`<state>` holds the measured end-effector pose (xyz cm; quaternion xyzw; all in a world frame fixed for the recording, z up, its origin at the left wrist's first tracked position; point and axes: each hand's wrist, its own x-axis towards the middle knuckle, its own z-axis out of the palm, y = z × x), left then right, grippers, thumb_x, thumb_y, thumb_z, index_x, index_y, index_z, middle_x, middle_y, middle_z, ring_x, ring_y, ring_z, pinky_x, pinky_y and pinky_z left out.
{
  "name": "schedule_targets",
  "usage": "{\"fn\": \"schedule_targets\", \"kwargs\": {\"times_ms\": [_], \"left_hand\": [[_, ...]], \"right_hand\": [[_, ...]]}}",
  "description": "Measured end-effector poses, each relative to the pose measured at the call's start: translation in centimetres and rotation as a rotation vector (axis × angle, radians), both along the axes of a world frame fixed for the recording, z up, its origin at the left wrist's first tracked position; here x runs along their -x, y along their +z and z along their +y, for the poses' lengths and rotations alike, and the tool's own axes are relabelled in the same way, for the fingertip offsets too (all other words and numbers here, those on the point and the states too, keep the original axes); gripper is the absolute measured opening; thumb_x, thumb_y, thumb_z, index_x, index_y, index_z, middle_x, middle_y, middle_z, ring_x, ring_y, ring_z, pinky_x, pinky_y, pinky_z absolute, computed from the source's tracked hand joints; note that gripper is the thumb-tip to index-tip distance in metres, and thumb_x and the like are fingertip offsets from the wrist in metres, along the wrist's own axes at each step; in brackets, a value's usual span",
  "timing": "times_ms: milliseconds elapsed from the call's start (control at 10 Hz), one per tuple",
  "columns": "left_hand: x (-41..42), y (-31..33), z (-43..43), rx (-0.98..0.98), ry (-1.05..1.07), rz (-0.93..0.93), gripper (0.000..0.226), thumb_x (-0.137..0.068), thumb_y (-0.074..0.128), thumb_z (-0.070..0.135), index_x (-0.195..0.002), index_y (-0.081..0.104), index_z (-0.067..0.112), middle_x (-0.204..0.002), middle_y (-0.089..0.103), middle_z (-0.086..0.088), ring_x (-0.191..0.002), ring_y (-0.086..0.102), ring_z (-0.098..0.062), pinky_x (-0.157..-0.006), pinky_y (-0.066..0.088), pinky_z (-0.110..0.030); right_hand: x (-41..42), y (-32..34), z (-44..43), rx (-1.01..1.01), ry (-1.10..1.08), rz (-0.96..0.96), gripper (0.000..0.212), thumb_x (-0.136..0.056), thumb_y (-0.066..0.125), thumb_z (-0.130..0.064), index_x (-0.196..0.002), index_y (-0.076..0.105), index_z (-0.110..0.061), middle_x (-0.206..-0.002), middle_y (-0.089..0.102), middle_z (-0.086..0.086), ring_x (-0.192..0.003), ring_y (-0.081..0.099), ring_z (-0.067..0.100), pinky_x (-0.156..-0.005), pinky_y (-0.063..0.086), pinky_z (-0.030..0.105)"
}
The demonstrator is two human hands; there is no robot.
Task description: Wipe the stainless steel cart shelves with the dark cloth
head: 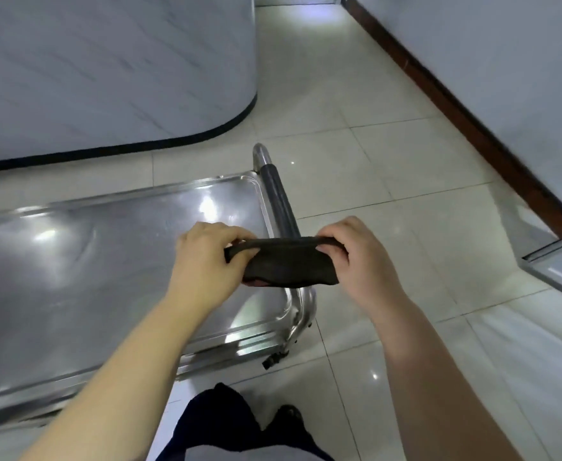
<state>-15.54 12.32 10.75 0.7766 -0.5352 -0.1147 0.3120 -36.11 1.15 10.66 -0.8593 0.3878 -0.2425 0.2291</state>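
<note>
Hands with dark cloth over steel cart.
Left hand [206, 261] and right hand [356, 257], grip curled on each end of dark cloth [286, 264], stretched above cart top shelf [90, 261] right end; black-sleeved handle [278, 201] beyond.

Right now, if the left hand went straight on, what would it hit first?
Beyond the cloth it grips, the left hand would likely meet the cart handle; depth is unclear.

left hand [206, 257]: fingers curled, pinching | right hand [359, 257]: fingers curled, pinching | forearms extended forward
</note>
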Motion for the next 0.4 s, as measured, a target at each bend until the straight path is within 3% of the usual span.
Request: {"fn": "schedule_targets", "kwargs": {"times_ms": [100,200,300,400], "left_hand": [[-0.5,0.1,-0.8,-0.032,-0.006,0.117,0.008,-0.085,0.067,0.032,-0.085,0.073,0.037,-0.081,0.068,0.022,-0.090,0.057,-0.003,-0.085,0.047,-0.035],[-1.4,0.1,-3.6,-0.072,0.004,0.214,0.014,-0.085,0.072,0.024,-0.080,0.073,0.037,-0.078,0.068,0.022,-0.086,0.059,0.003,-0.077,0.044,-0.021],[-3.3,-1.2,-8.0,-0.105,0.041,0.228,0.010,-0.088,0.069,0.025,-0.085,0.073,0.034,-0.085,0.069,0.017,-0.086,0.062,-0.005,-0.081,0.049,-0.030],[-5.8,-3.4,-12.3,-0.199,0.129,0.143,0.022,-0.090,0.065,0.026,-0.111,0.069,0.031,-0.112,0.065,0.006,-0.108,0.058,-0.020,-0.096,0.047,-0.043]], "right_hand": [[0.3,0.4,-2.5,-0.077,0.103,0.025,0.009,-0.091,0.065,-0.011,-0.098,0.069,-0.015,-0.093,0.056,-0.007,-0.088,0.056,0.012,-0.081,0.047,0.026],[-0.7,1.0,-5.7,-0.164,0.134,0.072,0.011,-0.093,0.063,-0.014,-0.101,0.070,-0.018,-0.094,0.058,-0.010,-0.090,0.056,0.008,-0.082,0.045,0.020],[-4.1,0.3,-10.0,-0.168,0.086,0.151,0.013,-0.096,0.060,-0.019,-0.106,0.068,-0.018,-0.098,0.059,-0.004,-0.094,0.055,0.014,-0.080,0.043,0.022],[-8.2,-1.9,-13.2,-0.070,0.003,0.377,0.029,-0.097,0.059,-0.023,-0.126,0.062,-0.022,-0.123,0.059,0.003,-0.115,0.049,0.028,-0.094,0.041,0.039]]}}
